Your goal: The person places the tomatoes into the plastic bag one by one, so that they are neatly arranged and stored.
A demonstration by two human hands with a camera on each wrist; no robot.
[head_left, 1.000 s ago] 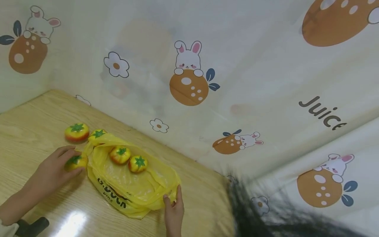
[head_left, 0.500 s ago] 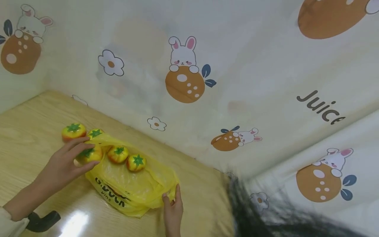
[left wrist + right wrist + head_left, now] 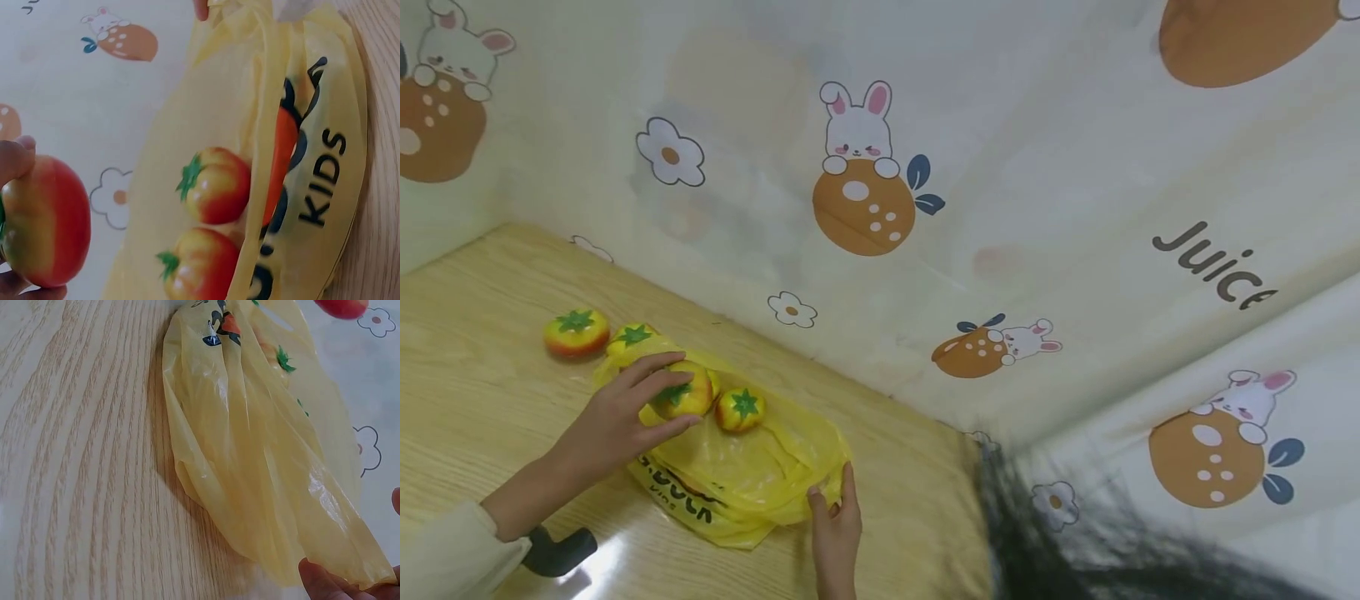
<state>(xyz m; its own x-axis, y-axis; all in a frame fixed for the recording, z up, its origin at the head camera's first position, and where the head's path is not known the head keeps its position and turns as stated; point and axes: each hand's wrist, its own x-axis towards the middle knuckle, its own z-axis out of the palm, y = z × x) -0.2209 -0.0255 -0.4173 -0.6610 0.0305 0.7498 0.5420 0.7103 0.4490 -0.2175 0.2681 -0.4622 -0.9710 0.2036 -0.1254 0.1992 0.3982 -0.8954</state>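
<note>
My left hand [image 3: 613,408] grips a red-and-yellow toy tomato [image 3: 698,393] with a green star-shaped top, above the open mouth of a yellow plastic bag [image 3: 782,475]. In the left wrist view, the held tomato [image 3: 59,219] is apart from the bag. Two tomatoes lie in the bag: one [image 3: 219,187] near its middle, another [image 3: 203,269] closer to the lower edge. From the head, the held one partly covers one of these. My right hand [image 3: 837,529] pinches the bag's near right rim between thumb and fingers.
A tomato [image 3: 577,335] sits on the wooden table [image 3: 467,358] left of the bag. Another tomato [image 3: 631,336] is partly hidden behind the bag's far left edge. A rabbit-print sheet [image 3: 737,208] rises along the table's back. Dark hair [image 3: 1030,533] blurs the lower right.
My left hand has carried its tomato from beside the bag rightward to over the bag's mouth. My right hand keeps its hold on the rim. The head view has shifted slightly.
</note>
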